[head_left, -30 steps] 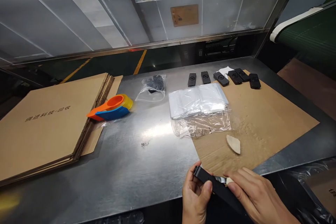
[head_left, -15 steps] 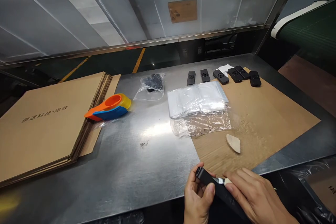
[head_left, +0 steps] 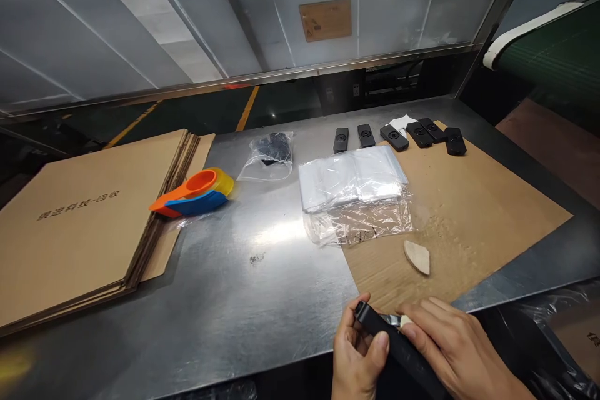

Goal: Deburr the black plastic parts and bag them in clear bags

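My left hand [head_left: 357,356] is closed around a long black plastic casing [head_left: 398,353], tilted at the table's front edge with its squared end pointing up and left. Its thumb presses on the near side. My right hand [head_left: 454,340] pinches a small knife [head_left: 392,319] with a short shiny blade. The blade lies against the casing's upper edge; a pale bit shows at the fingertips, and the rest of the handle is hidden. Just beyond the hands, a beige wedge-shaped piece [head_left: 417,257] rests on a cardboard sheet [head_left: 487,219].
Several black devices [head_left: 366,135] line the back. Clear plastic bags [head_left: 354,178] lie mid-table, with a zip bag [head_left: 269,156] of black parts further left. An orange, blue and yellow tape dispenser [head_left: 199,194] touches stacked flat cartons [head_left: 89,219]. A metal-framed panel [head_left: 197,19] rises behind.
Both hands and the black casing have shifted very slightly; the left hand is a little further right and lower. The blade stays against the casing's edge.
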A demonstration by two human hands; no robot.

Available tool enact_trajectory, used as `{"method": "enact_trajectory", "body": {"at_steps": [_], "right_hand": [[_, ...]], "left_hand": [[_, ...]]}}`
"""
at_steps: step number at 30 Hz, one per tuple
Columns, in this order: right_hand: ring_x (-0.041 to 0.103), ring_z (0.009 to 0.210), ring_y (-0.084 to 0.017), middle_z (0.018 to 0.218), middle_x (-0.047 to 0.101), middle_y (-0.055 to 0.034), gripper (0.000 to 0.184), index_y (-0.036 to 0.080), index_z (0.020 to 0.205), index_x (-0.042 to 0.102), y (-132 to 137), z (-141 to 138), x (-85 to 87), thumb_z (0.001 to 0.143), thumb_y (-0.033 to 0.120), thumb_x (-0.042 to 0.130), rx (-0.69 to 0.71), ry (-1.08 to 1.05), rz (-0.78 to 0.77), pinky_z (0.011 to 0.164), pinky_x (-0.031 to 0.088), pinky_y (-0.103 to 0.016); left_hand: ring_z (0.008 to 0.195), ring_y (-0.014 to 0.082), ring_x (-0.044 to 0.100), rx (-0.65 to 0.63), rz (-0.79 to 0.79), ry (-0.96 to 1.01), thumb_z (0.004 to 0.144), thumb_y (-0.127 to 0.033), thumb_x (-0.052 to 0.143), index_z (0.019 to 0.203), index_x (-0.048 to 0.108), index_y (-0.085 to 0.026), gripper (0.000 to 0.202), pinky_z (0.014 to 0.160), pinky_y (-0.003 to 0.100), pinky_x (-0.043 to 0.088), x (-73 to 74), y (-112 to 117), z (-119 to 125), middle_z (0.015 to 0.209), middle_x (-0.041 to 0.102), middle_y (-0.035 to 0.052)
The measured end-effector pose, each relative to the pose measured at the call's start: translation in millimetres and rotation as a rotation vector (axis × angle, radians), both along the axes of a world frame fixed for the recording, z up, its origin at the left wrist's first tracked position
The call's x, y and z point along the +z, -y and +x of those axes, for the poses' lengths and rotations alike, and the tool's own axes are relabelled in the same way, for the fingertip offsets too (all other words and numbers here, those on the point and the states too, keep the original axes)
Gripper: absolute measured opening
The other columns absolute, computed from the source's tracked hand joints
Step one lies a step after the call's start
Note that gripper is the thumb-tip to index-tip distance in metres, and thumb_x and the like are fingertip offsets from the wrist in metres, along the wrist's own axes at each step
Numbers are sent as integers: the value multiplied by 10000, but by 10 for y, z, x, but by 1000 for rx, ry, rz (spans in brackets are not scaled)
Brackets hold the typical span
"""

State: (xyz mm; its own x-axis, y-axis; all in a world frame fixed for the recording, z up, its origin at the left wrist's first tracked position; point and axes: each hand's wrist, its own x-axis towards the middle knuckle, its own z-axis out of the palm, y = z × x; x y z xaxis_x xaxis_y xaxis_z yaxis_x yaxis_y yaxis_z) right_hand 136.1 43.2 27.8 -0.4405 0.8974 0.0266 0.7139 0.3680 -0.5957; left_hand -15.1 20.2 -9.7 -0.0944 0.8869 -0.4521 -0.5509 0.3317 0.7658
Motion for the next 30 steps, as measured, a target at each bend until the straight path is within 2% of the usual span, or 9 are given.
{"method": "enact_trajectory", "body": {"at_steps": [4, 11, 16, 19, 22, 24, 26, 28, 30], "right_hand": [[579, 657, -153, 725, 606, 16, 216, 259, 905, 563, 9, -21, 10, 958, 292, 356, 19, 32, 71, 550, 395, -254], [581, 639, -160, 705, 608, 9, 265, 251, 839, 571, 23, -10, -61, 959, 308, 342, 15, 62, 58, 538, 397, -257], [619, 675, -168, 717, 640, -2, 346, 245, 794, 603, -10, 43, -180, 956, 356, 318, -114, 81, -79, 600, 451, -260], [647, 796, -155, 857, 681, -6, 341, 258, 911, 620, -102, 221, -302, 954, 383, 305, -246, 28, -99, 672, 476, -220], [651, 857, -160, 949, 687, -10, 348, 265, 1056, 578, -316, 535, -512, 942, 425, 291, -495, 166, 41, 674, 489, -217], [653, 820, -204, 940, 680, -55, 368, 228, 1061, 567, -510, 764, -671, 932, 424, 285, -628, 259, 129, 628, 493, -273], [636, 743, -245, 873, 658, -101, 380, 193, 1013, 590, -692, 945, -800, 919, 396, 283, -708, 318, 210, 591, 479, -333], [598, 694, -266, 797, 625, -127, 375, 165, 953, 615, -817, 1033, -865, 906, 353, 294, -747, 358, 307, 597, 460, -386], [566, 722, -288, 807, 607, -160, 354, 132, 936, 617, -872, 1008, -855, 901, 317, 316, -738, 367, 419, 645, 443, -446]], "left_hand": [[735, 185, 633, -3, -2, -2, 517, -435, 809, 1054, 574, -144, 654, 694, 275, 483, -20, 10, -7, 798, 679, 68], [741, 186, 630, -31, 1, -4, 529, -455, 798, 1057, 558, -145, 658, 686, 267, 480, -56, 27, -8, 799, 672, 71], [660, 157, 585, -60, 68, -63, 543, -506, 771, 1050, 539, -149, 662, 614, 254, 464, -94, 31, -8, 779, 664, 74], [620, 140, 554, -41, 103, -140, 583, -523, 736, 1059, 496, -175, 637, 568, 242, 442, -155, -2, -49, 769, 655, 58], [706, 164, 568, 41, 242, -372, 676, -475, 662, 1065, 459, -212, 511, 635, 269, 446, -159, -125, -124, 867, 653, 61], [786, 183, 563, 82, 377, -672, 723, -342, 611, 1086, 472, -225, 406, 716, 303, 437, -108, -268, -169, 960, 636, 66], [885, 217, 548, 67, 541, -1008, 714, -198, 553, 1137, 496, -225, 428, 792, 349, 415, -52, -438, -179, 1032, 616, 78], [986, 269, 521, -46, 674, -1269, 663, -127, 529, 1197, 507, -215, 541, 845, 406, 381, -54, -596, -125, 1096, 607, 95], [1015, 315, 515, -235, 709, -1433, 633, -128, 558, 1229, 518, -209, 602, 860, 446, 353, -160, -708, 2, 1127, 619, 107]]}}
